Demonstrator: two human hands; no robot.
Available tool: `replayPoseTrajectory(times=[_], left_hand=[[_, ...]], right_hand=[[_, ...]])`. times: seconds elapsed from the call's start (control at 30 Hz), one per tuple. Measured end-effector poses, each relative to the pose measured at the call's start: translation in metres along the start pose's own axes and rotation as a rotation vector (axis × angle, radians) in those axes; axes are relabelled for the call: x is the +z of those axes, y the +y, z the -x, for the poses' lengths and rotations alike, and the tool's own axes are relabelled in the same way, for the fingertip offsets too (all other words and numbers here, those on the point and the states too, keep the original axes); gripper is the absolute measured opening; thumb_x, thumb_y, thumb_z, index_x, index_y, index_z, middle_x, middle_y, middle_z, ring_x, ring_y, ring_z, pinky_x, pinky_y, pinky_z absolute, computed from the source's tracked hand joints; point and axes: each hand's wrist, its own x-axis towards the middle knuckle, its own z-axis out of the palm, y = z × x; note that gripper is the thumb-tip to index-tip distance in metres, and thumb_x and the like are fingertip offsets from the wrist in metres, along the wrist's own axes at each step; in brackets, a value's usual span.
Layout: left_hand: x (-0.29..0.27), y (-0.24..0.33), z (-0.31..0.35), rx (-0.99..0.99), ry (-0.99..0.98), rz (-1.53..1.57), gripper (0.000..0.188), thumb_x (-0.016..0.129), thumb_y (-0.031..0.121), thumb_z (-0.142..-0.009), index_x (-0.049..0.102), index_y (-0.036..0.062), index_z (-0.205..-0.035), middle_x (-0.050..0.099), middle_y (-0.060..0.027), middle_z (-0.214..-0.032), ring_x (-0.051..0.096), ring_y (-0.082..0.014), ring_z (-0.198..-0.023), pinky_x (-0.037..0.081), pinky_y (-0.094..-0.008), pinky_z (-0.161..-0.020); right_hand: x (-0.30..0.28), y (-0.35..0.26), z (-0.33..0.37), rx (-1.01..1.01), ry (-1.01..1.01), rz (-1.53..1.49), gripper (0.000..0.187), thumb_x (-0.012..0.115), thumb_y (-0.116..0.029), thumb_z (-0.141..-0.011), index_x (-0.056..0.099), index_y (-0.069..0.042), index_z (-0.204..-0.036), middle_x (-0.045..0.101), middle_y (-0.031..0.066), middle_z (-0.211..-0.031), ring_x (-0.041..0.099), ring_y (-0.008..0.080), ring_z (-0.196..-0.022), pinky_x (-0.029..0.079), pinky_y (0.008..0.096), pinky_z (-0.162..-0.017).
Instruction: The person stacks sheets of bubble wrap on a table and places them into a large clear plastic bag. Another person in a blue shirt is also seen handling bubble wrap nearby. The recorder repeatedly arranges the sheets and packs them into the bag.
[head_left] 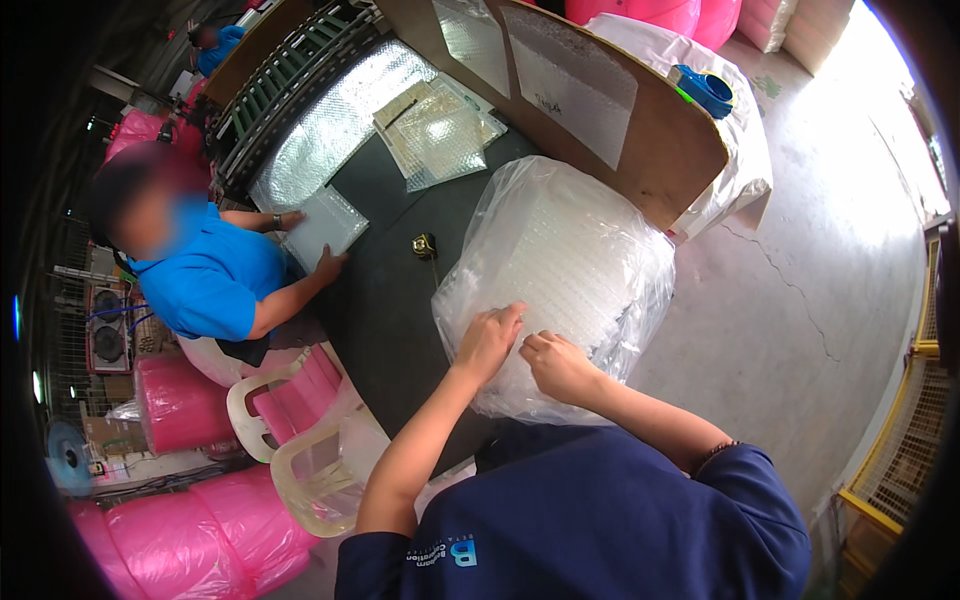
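A large clear plastic bag [640,262] with a stack of whitish, ribbed sheets [560,240] inside lies on the black tabletop before me. My left hand [488,342] is closed at the near side of the bag, its fingers pinching the film. Close beside it, my right hand [560,366] has its fingertips bent together on the same film. Exactly which fold each hand grips is too small to make out. A yellow-and-black tape measure [424,245] rests on the table left of the bag.
Across the table to the left, a person in a blue shirt [205,265] handles a flat bubble-wrap pouch [328,225]. More bubble-wrap pouches [440,130] lie at the far end. A brown board [670,140] stands along the right, holding a blue tape roll [705,92]. Plastic chairs [325,480] stand lower left.
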Motion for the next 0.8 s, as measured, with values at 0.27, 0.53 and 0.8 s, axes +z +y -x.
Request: replayPoseTrajectory(times=[0.27, 0.53, 0.8], left_hand=[[0.003, -0.004, 0.006, 0.197, 0.062, -0.078, 0.026, 0.061, 0.007, -0.079, 0.045, 0.0058, -0.099, 0.057, -0.0105, -0.082, 0.059, -0.0284, -0.072, 0.046, -0.0373, -0.061], [0.010, -0.007, 0.016, 0.088, 0.188, -0.006, 0.027, 0.065, 0.009, -0.076, 0.049, 0.0059, -0.097, 0.053, -0.0102, -0.097, 0.056, -0.0262, -0.084, 0.046, -0.0362, -0.071], [-0.003, 0.001, 0.000, 0.087, 0.068, -0.007, 0.018, 0.063, 0.010, -0.077, 0.054, 0.0039, -0.091, 0.055, -0.0074, -0.088, 0.055, -0.0264, -0.079, 0.046, -0.0364, -0.069]], right_hand=[[0.004, 0.021, -0.003, 0.330, 0.188, 0.082, 0.019, 0.056, -0.017, -0.083, 0.051, -0.002, -0.095, 0.060, 0.0126, -0.087, 0.056, 0.0288, -0.087, 0.046, 0.0366, -0.076], [-0.016, 0.021, -0.023, 0.405, 0.086, 0.140, 0.021, 0.056, -0.024, -0.083, 0.056, -0.004, -0.079, 0.063, 0.0112, -0.076, 0.061, 0.0263, -0.080, 0.051, 0.0354, -0.064], [-0.009, 0.034, -0.033, 0.526, 0.055, 0.156, 0.014, 0.057, -0.017, -0.079, 0.058, -0.003, -0.080, 0.063, 0.0137, -0.070, 0.064, 0.0288, -0.069, 0.050, 0.0368, -0.062]])
